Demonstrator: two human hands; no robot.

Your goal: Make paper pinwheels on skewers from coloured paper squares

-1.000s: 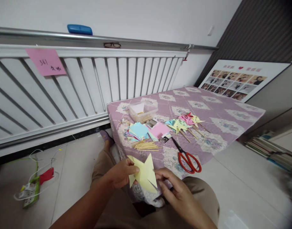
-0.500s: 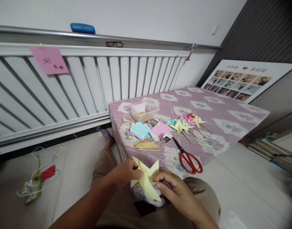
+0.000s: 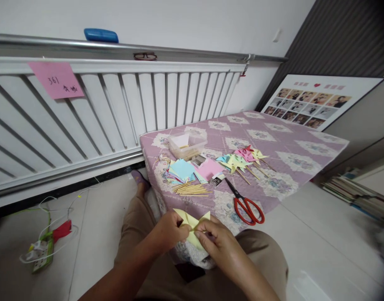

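Between my hands, above my lap at the table's near corner, is a yellow paper pinwheel (image 3: 195,241) with its points partly folded. My left hand (image 3: 171,228) pinches it from the left, thumb near the centre. From the right, my right hand (image 3: 215,238) presses fingertips and thumb on the paper by the middle. My fingers cover much of the pinwheel's centre. Beyond them lie a bundle of thin wooden sticks (image 3: 192,190) and scissors with red handles (image 3: 248,209). A small packet of metal pins (image 3: 216,181) sits near the scissors' tip.
Coloured paper squares (image 3: 182,169) and a clear plastic box (image 3: 187,146) stand farther back on the flowered tablecloth (image 3: 273,146). Several pinwheels on sticks (image 3: 242,161) lie to their right. A radiator (image 3: 167,100) runs behind; a power strip (image 3: 44,253) with cords is on the floor, left.
My right hand has moved left, to the pinwheel's centre, and the right-hand points are drawn inward. My left hand still holds the paper. The view has shifted slightly.
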